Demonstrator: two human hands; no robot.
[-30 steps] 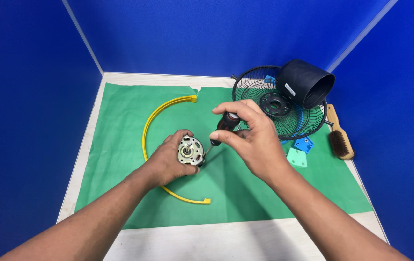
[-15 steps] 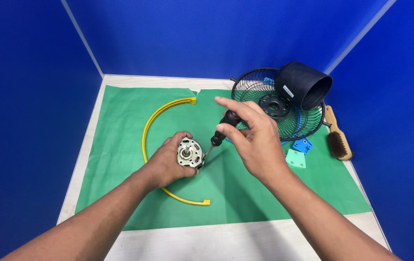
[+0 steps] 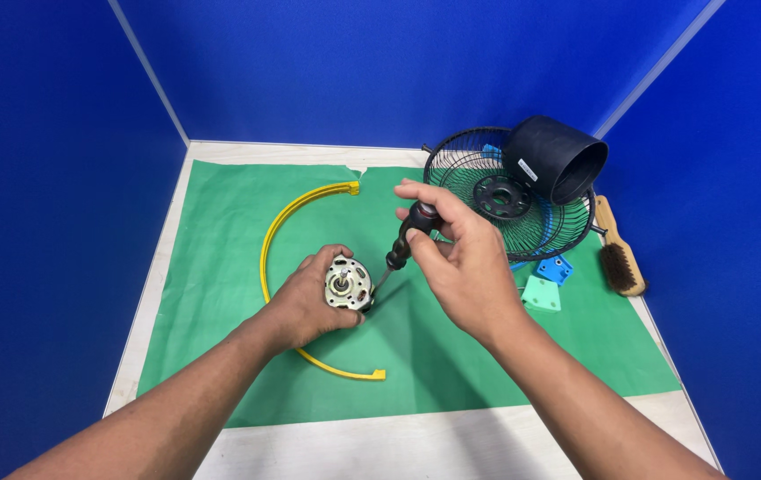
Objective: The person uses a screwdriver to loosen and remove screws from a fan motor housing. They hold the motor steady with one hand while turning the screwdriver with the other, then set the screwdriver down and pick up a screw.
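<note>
We note the left hand point(image 3: 305, 307) clamped around a small silver motor point(image 3: 348, 284), which sits near the middle of the green mat point(image 3: 220, 231) on the pale surface point(image 3: 416, 444), its shaft end turned up toward the camera. The right hand point(image 3: 460, 262) is closed on the dark handle of a screwdriver point(image 3: 407, 238); the tool is tilted, handle up and to the right, with its thin shaft running down to the right edge of the motor, where the tip appears to touch the housing. A yellow curved ring segment point(image 3: 287, 231) lies on the mat and arcs around the left side of the left hand, its ends pointing right. Further back on the right we see a black wire fan guard point(image 3: 469, 164) with a black cylindrical housing point(image 3: 558, 160) lying tipped on its side on top of it. Just beside the guard's front edge lie a blue plastic piece point(image 3: 556, 268) and a pale green plastic piece point(image 3: 542, 293), close together. A wooden-handled brush point(image 3: 617, 253) lies at the mat's right edge. Blue walls point(image 3: 60, 133) enclose the surface.
</note>
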